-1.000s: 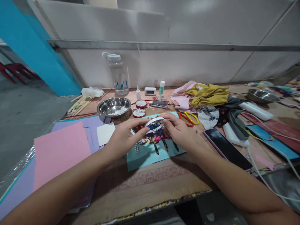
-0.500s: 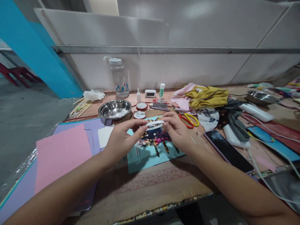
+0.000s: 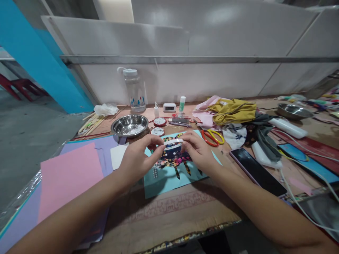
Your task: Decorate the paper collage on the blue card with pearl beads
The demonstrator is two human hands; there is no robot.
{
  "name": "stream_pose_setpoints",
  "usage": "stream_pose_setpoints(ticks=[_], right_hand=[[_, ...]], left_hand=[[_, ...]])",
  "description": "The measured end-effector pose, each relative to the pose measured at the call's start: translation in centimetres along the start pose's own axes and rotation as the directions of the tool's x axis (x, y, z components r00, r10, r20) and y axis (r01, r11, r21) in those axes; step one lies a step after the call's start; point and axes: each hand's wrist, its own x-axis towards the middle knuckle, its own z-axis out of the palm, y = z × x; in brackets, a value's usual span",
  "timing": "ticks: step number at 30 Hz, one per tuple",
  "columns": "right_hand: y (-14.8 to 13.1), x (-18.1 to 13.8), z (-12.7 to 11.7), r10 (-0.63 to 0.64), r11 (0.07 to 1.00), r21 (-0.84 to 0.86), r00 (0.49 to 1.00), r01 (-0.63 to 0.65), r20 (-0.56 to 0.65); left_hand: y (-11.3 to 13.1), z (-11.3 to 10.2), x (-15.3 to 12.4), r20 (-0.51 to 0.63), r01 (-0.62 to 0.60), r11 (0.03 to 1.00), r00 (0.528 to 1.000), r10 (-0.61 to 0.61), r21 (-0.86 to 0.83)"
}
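My left hand and my right hand pinch a narrow white strip at its two ends. It is bowed slightly upward between my fingertips. Below it lies a light blue sheet carrying a dark patch with a floral pattern and slim patterned pieces. Small pearl-like beads in rows rest on the sheet near my left hand. My fingers hide part of the floral patch.
A metal bowl with white bits, a water bottle, a glue stick and a small clock stand behind. To the right are scissors, cloths and a phone. Pink paper lies left.
Both hands keep hold of the white strip, which sits a little lower and further left. My right hand has shifted slightly. The camera view has tilted a little.
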Motion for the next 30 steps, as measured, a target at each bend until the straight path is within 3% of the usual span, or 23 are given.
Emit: stream_pose_setpoints(ticks=[6,9,12,14,17,22,30], right_hand=[[0.0,0.1,0.1,0.025,1.0,0.017,1.0,-0.025,0.006],[0.0,0.1,0.0,0.026,1.0,-0.001,1.0,-0.026,0.016],[0.0,0.1,-0.1,0.045,0.999,0.013,0.999,-0.045,0.02],[-0.1,0.0,-0.1,0.066,0.997,0.026,0.998,-0.067,0.02],[0.0,0.0,-0.1,0.104,0.993,0.052,0.994,-0.105,0.022],[-0.2,0.2,0.1,0.225,0.961,0.16,0.974,-0.228,0.037],[0.8,0.7,0.1,0.428,0.801,0.432,0.901,-0.415,0.072]], left_hand=[[-0.4,0.3,-0.1,0.03,0.034,0.999,0.999,-0.035,0.008],[-0.5,0.4,-0.2,0.034,0.115,0.989,0.993,-0.112,-0.097],[-0.4,0.3,0.1,0.107,0.203,0.954,0.977,-0.183,-0.22],[-0.4,0.1,0.3,0.178,0.207,0.955,0.969,-0.171,-0.211],[-0.7,-0.1,0.5,0.192,0.121,0.986,0.977,-0.098,-0.111],[-0.9,-0.1,0.3,0.05,-0.106,0.994,0.993,0.104,0.035],[-0.4,-0.1,0.3,0.032,-0.181,0.981,0.983,0.183,-0.063]])
